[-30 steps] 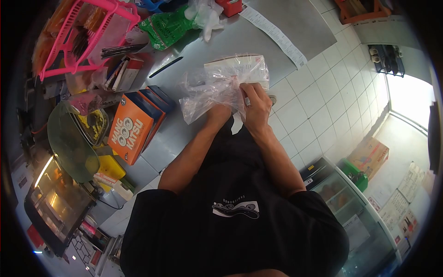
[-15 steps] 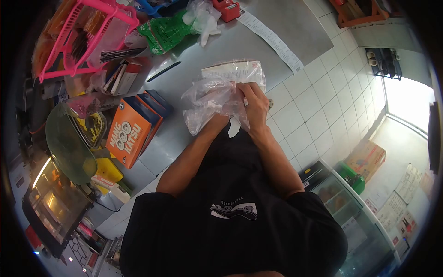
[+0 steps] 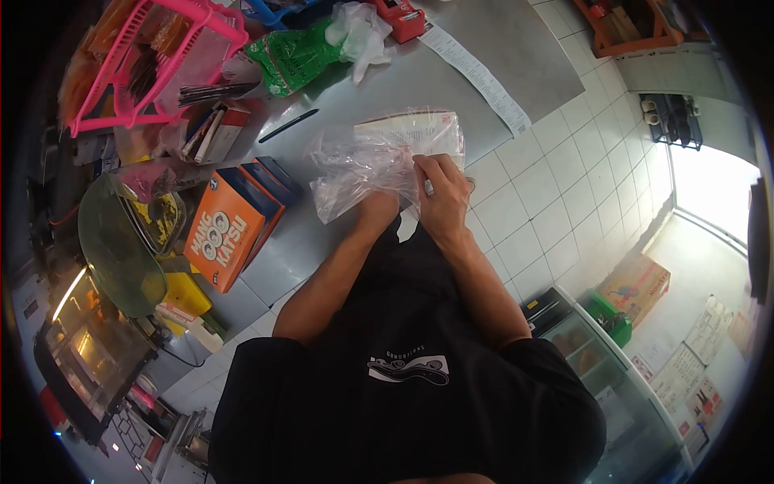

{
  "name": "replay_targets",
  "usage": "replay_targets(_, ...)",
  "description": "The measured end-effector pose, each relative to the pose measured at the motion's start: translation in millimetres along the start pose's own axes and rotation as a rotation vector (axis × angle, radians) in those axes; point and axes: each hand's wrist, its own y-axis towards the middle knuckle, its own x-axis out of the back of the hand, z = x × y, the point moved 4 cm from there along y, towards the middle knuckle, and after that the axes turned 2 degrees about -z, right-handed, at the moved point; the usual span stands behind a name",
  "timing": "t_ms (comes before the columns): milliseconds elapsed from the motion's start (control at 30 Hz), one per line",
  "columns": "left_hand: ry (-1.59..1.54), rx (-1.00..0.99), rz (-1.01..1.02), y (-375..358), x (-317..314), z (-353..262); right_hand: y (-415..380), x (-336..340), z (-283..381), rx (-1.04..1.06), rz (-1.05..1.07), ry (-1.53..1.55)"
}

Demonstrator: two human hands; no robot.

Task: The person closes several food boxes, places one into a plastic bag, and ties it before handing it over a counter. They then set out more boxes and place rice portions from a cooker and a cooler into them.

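A clear plastic bag [image 3: 351, 173] lies crumpled over the near edge of the metal table, with a white box [image 3: 427, 133] showing through its far part. My right hand [image 3: 442, 189] is closed on the bag's gathered plastic at the near right of the box, a ring on one finger. Behind the plastic, to the left, is my left hand [image 3: 379, 211]; its fingers are hidden by the bag.
An orange box [image 3: 222, 234] and dark boxes stand left on the metal table [image 3: 532, 48]. Farther back are a black pen [image 3: 289, 126], a pink basket [image 3: 121, 89], a green bag [image 3: 294, 60], a red device [image 3: 401, 20] and a long receipt [image 3: 476, 73].
The bag's loose plastic has shifted and is bunched more tightly near my right hand. My left hand has moved slightly up, and my right hand a little down.
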Motion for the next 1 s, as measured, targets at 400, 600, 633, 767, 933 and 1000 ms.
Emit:
replay_targets(400,0.027,-0.004,0.041,-1.5,-1.5,6.2,3.4,0.3,-0.9,-0.006,0.009,0.002)
replay_targets(600,0.054,-0.010,0.084,-3.0,0.8,-6.7,7.0,0.7,-2.0,-0.017,0.006,0.003)
replay_targets(633,0.052,-0.013,0.082,-1.2,1.6,-11.0,8.5,0.7,-2.6,-0.028,-0.001,0.008)
replay_targets(767,-0.376,0.264,0.006,0.7,0.7,-4.8,14.5,-2.1,-8.8,-0.066,0.018,0.040)
replay_targets(933,-0.333,0.114,0.003,-3.0,-3.5,10.6,23.7,-13.1,-45.7,-0.434,0.282,0.426)
replay_targets(1000,-0.366,0.072,-0.015,-1.5,-11.7,21.5,34.3,-6.8,-39.9,-0.310,0.317,0.388)
